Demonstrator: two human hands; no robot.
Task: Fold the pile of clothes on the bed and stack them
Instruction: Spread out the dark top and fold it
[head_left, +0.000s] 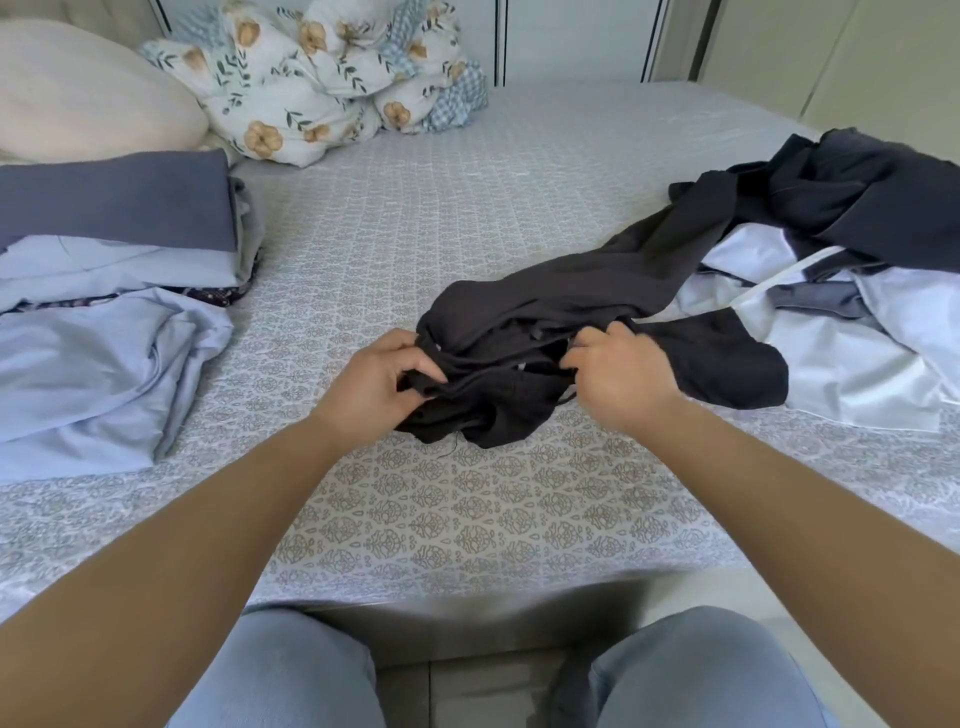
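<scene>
Both hands (498, 379) clutching black garment (571, 291)

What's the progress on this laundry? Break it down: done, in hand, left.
Done: a stack of folded clothes sits on the bed.
In hand: the left hand and right hand both grip a crumpled black garment.
Left: an unfolded pile of dark and white clothes.

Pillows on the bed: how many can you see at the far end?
2. A plain cream pillow lies at the far left corner; a floral pillow leans beside it to the right, against a bunched floral quilt. That quilt may hide more.
</scene>
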